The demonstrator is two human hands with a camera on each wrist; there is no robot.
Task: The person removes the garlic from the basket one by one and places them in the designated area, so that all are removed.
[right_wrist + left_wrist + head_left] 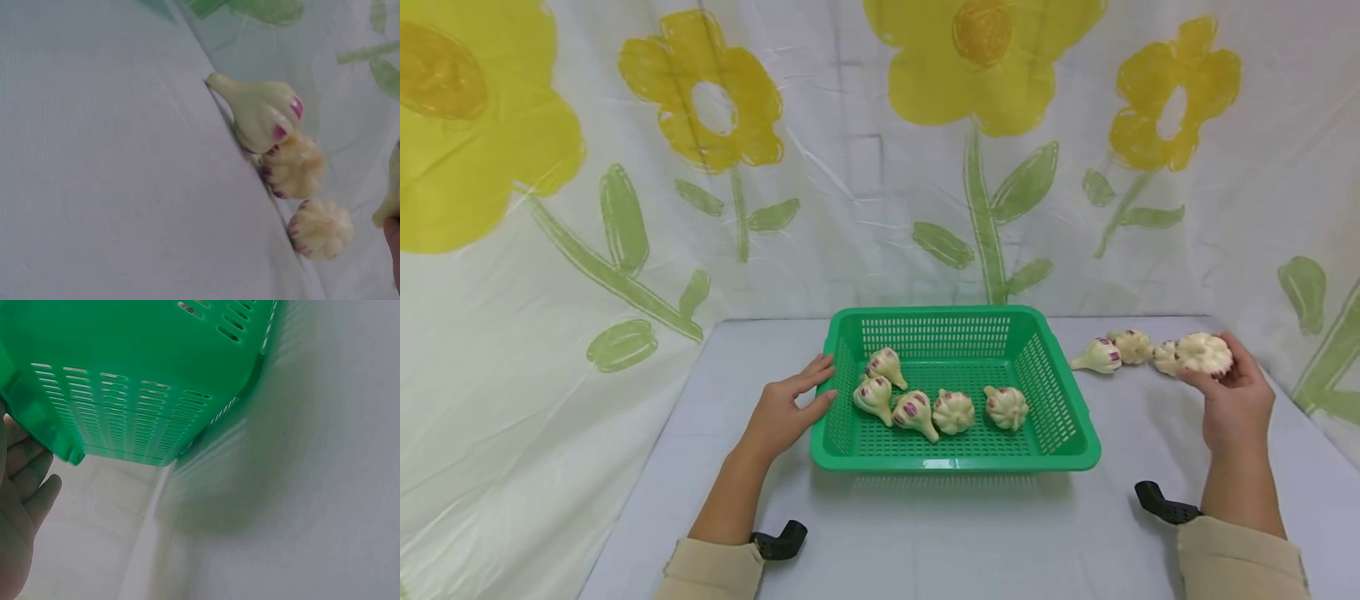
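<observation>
A green plastic basket holds several white garlic bulbs with purple streaks. At its left rim, my left hand rests with fairly straight fingers and thumb; the left wrist view shows the fingers by the outer edge. My right hand pinches a garlic bulb between thumb and fingers at the far right. Only a sliver of that bulb shows at the right wrist view's edge. To its left, three more garlic bulbs lie in a row on the table.
The white table ends at a back edge just behind the basket and the row of bulbs. A white curtain printed with yellow flowers hangs behind it. Black wrist devices sit at both sleeve cuffs.
</observation>
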